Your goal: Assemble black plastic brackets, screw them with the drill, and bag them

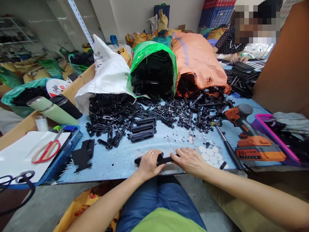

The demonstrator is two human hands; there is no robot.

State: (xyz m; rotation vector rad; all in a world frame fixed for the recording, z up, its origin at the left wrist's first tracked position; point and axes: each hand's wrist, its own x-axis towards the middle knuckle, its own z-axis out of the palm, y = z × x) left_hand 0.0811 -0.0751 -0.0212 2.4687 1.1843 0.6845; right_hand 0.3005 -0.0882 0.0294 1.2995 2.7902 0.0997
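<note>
A long black plastic part lies low over the table's front edge, held at both ends. My left hand is closed round its left end, the thumb pointing right. At the other end my right hand grips it with the fingers bent over the top. The palms and undersides of the fingers are hidden. Several round white discs lie just right of my right hand. Beyond my hands, a few assembled black parts are lined up in front of a heap of small black pieces.
White, green and orange sacks spill black parts. At right are a hammer, a cordless drill and a pink bin. Scissors rest over a blue basket at left. Another person's hands work behind.
</note>
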